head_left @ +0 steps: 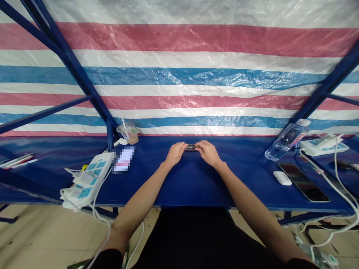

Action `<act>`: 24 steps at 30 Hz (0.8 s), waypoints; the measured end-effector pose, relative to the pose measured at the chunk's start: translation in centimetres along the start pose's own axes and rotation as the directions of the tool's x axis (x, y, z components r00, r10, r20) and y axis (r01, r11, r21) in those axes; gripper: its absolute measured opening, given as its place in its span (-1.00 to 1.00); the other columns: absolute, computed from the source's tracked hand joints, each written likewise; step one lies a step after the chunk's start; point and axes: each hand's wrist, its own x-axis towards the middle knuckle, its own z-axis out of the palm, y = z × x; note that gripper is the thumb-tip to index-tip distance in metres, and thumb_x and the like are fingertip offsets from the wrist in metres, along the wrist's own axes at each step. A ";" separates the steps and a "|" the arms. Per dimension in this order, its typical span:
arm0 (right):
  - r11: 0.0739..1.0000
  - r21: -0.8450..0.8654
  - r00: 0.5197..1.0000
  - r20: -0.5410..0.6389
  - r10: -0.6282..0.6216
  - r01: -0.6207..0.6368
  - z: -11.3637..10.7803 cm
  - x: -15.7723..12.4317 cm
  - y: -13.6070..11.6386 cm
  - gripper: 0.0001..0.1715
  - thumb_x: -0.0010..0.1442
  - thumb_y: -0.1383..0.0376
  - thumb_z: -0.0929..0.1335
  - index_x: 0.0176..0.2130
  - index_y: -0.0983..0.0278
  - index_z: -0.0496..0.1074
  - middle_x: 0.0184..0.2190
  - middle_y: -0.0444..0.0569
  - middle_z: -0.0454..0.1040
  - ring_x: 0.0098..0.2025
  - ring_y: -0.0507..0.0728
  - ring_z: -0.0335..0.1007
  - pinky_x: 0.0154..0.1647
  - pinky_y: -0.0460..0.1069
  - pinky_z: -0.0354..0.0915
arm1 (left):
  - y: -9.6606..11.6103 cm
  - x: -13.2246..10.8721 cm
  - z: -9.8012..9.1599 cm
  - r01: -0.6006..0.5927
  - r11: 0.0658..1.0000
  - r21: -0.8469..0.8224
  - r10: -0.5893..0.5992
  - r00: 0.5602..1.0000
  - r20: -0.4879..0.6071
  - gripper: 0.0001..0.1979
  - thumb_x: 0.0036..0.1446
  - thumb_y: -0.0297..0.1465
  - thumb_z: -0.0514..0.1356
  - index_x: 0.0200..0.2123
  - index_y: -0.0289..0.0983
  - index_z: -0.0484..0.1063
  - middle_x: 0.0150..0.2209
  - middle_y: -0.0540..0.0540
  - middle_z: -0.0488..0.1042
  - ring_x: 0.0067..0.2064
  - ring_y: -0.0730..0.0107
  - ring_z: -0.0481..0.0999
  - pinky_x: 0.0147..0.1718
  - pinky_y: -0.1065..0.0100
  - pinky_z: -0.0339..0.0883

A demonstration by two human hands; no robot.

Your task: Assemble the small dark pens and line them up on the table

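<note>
Both hands meet over the back middle of the blue table [196, 183]. Between them is a small dark, flat object [190, 147], too small in the view for me to tell its kind. My left hand [176, 153] grips its left end with closed fingers. At the right end, the fingers of my right hand [208, 152] are closed on it as well. The object lies level, close to the tabletop; whether it touches the table I cannot tell. The fingers cover both of its ends.
Left of my arms are a power strip [97, 170] with cables, a blurred phone [123, 159] and a plastic cup [131, 136] with a straw. To the right are a water bottle [287, 141], a white earbud case [282, 178], a black phone [305, 182] and another power strip [324, 147].
</note>
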 end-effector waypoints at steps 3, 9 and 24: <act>1.000 -0.031 1.000 0.000 -0.007 0.007 -0.1 0.1 0.1 -0.79 0.45 0.34 0.31 -0.04 0.17 0.55 -0.16 0.02 0.59 -0.10 0.24 0.44 -0.05 0.09 0.30 | 0.1 0.0 -0.1 0.020 1.000 -0.003 -0.020 1.000 -0.015 -0.57 0.52 -0.21 -0.01 -0.42 -0.22 0.35 -0.44 -0.01 0.45 -0.37 0.34 0.43 -0.26 0.31 0.24; 0.996 -0.084 0.999 -0.048 0.006 -0.010 -0.3 0.2 0.7 -0.75 0.45 0.34 0.29 -0.08 0.16 0.58 -0.13 0.05 0.60 -0.07 0.26 0.41 -0.08 0.13 0.22 | 0.6 0.0 -0.1 0.038 0.999 -0.001 -0.038 0.997 -0.061 -0.67 0.47 -0.22 0.07 -0.34 -0.22 0.44 -0.39 0.00 0.51 -0.32 0.32 0.48 -0.23 0.32 0.29; 0.996 -0.009 0.987 -0.133 0.087 -0.089 -1.1 0.3 1.6 -0.76 0.41 0.34 0.31 -0.13 0.17 0.58 -0.13 0.06 0.57 -0.01 0.30 0.39 -0.01 0.17 0.25 | 0.1 0.2 -0.3 0.036 0.994 -0.108 -0.061 0.968 -0.245 -0.79 0.40 -0.24 0.16 -0.22 -0.22 0.51 -0.24 -0.07 0.61 -0.21 0.27 0.58 -0.12 0.29 0.40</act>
